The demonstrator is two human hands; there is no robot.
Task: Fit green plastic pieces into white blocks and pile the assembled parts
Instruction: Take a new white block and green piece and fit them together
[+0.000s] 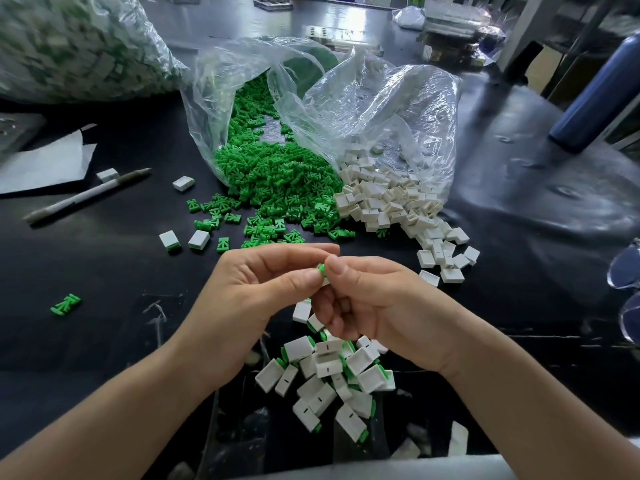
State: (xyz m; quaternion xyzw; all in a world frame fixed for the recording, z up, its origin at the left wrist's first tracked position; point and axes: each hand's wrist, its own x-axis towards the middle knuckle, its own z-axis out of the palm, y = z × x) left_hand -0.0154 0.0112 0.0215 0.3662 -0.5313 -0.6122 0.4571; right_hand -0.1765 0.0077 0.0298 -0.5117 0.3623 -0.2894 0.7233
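Note:
My left hand (256, 289) and my right hand (377, 303) meet above the table's near middle. Between their fingertips they pinch one small piece (322, 271), green on top with a white block showing just beneath it. A pile of assembled white-and-green parts (332, 379) lies under my hands. Loose green pieces (273, 174) spill from a clear bag (221, 81), and white blocks (388, 202) spill from a second clear bag (398, 98) to its right.
A pen (86, 195) and white paper (45, 161) lie at the left. A stray green piece (65, 303) and single assembled blocks (199, 240) sit on the black table. A large bag of finished parts (76, 43) fills the far left, a blue bottle (595, 95) the right.

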